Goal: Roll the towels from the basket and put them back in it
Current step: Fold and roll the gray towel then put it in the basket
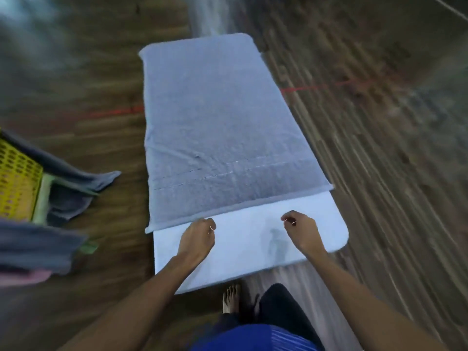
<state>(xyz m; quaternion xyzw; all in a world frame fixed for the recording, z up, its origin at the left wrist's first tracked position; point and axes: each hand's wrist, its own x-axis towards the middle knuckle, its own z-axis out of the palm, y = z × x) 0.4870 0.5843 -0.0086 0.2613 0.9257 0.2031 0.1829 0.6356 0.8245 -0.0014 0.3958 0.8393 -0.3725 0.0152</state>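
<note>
Head view. Counted: two hands, one yellow basket [17,178], one grey towel [220,127] laid out, one white pad [243,254] beneath it, one bare foot [231,297].

Also at least two more grey cloths at the far left: one draped over the basket's rim [76,173], one nearer and lower [38,247], with a strip of pink cloth [25,277] under the latter; all blurred, so no firmer count.

Grey towel spread flat and lengthwise, running away from the person on the wooden floor [379,173], well to the right of the basket. Looped pile, thin hem along each side, a faint stitched band and a few shallow creases towards the near end. Near hem lying across the white pad, leaving the pad's nearest part bare.

Left hand [198,236] at that near hem, fingers curled; pinching it or only beside it, cannot tell.

Right hand [300,229] over the bare pad, short of the hem, fingers curled in towards the thumb with nothing seen between them
</note>
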